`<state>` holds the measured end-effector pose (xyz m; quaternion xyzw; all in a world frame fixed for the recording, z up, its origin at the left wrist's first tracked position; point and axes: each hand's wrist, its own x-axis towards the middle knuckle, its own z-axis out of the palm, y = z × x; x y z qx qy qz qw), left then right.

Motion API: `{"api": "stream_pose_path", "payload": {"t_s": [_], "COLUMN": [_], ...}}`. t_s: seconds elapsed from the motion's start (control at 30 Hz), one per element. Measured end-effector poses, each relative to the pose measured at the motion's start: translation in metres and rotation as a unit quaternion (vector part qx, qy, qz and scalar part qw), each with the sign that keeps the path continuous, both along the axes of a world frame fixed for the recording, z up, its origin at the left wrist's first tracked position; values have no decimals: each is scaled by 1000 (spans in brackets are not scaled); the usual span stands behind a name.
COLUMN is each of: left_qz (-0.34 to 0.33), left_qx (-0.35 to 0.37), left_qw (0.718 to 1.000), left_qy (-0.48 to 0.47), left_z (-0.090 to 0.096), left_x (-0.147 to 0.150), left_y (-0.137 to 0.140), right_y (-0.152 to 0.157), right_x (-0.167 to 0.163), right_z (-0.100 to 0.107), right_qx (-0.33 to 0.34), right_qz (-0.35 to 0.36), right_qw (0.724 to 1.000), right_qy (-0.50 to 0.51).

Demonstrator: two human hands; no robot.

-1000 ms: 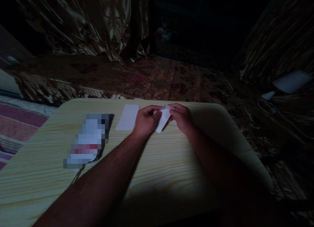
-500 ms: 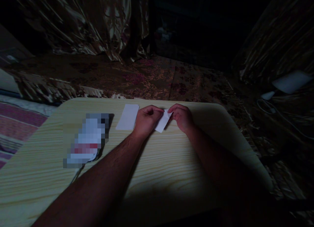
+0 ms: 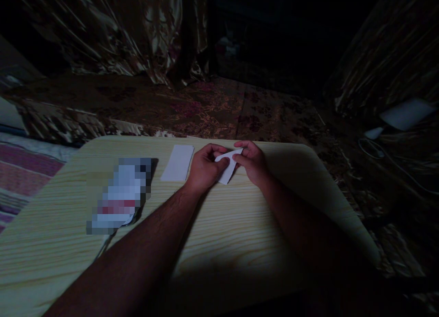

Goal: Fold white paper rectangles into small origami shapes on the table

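Near the far edge of the table, my left hand (image 3: 206,167) pinches a small white sheet of paper (image 3: 227,172) with its thumb on top. My right hand (image 3: 253,162) grips the paper's upper right corner between thumb and fingers. The sheet is tilted up and slightly bent, its lower tip pointing toward me. My fingers behind the paper are partly hidden. Just left of my left hand, a stack of white paper (image 3: 177,163) lies flat on the table.
A blurred-out, phone-like object (image 3: 123,189) with a cable lies on the left of the light wood-grain table (image 3: 219,244). Beyond are a patterned cloth surface (image 3: 219,109) and curtains (image 3: 164,33). A white lamp-like object (image 3: 408,113) with a cord stands at the right.
My thumbs have shifted onto the face of the paper, and its upper right corner has lifted and turned. The stack and the blurred object have stayed in place.
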<state>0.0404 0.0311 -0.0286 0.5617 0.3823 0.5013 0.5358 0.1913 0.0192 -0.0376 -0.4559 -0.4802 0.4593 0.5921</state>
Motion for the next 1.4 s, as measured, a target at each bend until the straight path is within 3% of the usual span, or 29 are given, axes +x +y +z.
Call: {"api": "stream_pose_path", "payload": {"t_s": [0.2, 0.37, 0.6, 0.97, 1.4], "left_qz": [24, 62, 26, 41, 39], "left_qx": [-10, -17, -16, -5, -26], "left_qw": [1000, 998, 1000, 999, 999], "left_qy": [17, -13, 1, 24, -7], "left_z": [-2, -6, -6, -5, -8], "left_x": [-2, -3, -2, -4, -3], "left_y": [3, 7, 5, 6, 8], "right_y": [0, -1, -1, -4, -4], "right_x": [-2, -3, -3, -3, -3], "right_z": [3, 2, -2, 1, -1], "right_qx": [-12, -38, -23, -13, 0], "right_qz": [-6, 21, -21, 19, 1], "right_qw": [1000, 997, 994, 990, 991], "right_qy": [0, -69, -103, -137, -135]}}
